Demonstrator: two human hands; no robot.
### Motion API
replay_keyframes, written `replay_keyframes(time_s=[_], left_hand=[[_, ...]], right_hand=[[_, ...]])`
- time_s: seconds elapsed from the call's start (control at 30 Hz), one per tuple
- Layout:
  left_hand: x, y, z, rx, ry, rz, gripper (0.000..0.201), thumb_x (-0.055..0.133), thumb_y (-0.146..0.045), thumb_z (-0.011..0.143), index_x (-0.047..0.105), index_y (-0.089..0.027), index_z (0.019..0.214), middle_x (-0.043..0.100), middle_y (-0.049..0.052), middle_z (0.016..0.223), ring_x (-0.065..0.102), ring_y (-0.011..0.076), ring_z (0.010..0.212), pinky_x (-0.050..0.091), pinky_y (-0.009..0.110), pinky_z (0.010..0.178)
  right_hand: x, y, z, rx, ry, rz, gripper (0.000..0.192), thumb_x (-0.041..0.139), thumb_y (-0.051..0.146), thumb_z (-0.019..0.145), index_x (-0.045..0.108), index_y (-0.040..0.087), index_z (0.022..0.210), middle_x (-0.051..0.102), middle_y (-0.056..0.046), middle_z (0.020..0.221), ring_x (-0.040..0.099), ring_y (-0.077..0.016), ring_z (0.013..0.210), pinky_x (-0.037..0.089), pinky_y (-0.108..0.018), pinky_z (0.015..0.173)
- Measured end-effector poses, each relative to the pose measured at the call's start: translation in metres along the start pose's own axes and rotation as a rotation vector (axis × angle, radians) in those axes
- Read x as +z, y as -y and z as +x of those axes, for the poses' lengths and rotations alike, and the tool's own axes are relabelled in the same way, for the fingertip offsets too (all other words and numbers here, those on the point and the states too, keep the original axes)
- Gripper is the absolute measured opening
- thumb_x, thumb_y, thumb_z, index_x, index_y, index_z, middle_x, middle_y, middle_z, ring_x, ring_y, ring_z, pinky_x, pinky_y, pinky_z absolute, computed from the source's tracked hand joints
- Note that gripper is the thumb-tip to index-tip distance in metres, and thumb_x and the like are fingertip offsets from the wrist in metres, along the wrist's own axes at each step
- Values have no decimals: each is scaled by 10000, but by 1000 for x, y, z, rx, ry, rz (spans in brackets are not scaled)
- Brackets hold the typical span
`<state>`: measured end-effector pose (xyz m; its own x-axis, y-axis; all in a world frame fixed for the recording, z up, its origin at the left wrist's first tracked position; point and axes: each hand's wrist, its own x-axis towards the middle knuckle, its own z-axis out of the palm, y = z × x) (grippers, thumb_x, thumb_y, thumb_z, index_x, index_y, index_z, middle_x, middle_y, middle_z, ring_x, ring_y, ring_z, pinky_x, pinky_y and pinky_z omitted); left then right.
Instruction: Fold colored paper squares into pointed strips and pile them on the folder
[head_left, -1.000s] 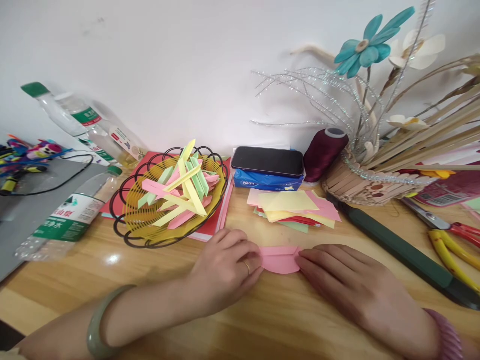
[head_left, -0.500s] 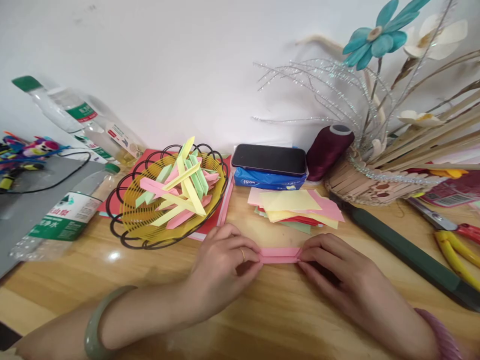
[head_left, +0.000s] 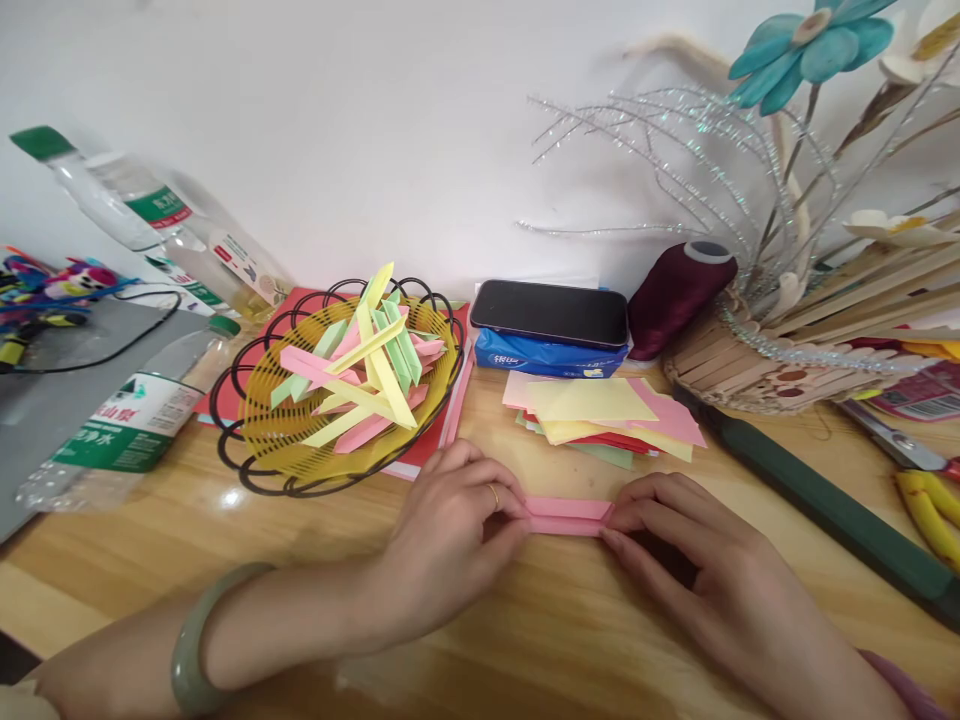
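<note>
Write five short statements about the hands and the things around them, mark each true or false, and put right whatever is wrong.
1. The left grip holds one end of the folded pink paper. True.
2. The right grip is well away from the folded pink paper. False: the right grip holds its other end.
3. The phone lies on the blue packet. True.
4. The basket holds only green paper strips. False: the paper strips are pink, yellow and green.
5. A dark thread spool is beside the phone. True.
</note>
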<state>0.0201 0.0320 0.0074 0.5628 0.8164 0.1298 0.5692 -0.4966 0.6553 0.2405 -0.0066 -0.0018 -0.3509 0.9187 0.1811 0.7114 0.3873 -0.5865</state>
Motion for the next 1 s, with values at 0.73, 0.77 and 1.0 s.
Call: replay_keyframes(time_s=[0.73,0.77,1.0], left_hand=[[6,-6,7,-59,69,191,110,568,-156,772,553,-155,663,587,0,746,439,183,827,372,326,745],[6,-6,7,-58,74,201,111,565,-157,771,552,-155,660,585,0,744,438,184,827,371,327,745],[7,-4,7,-13,81,265,106,545,-185,783,554,-160,680,579,10,777,437,192,836,371,339,744]], right_hand=[[7,2,3,56,-5,-130,171,434,256,869,495,196,721,511,-35,769,512,-170,713,431,-322,625],[8,2,3,51,-7,-141,169,435,255,869,494,196,721,511,-34,769,515,-169,711,432,-319,625],[9,0,-2,-132,-104,-334,136,444,252,872,553,172,886,555,-73,902,537,-190,808,444,-343,692]])
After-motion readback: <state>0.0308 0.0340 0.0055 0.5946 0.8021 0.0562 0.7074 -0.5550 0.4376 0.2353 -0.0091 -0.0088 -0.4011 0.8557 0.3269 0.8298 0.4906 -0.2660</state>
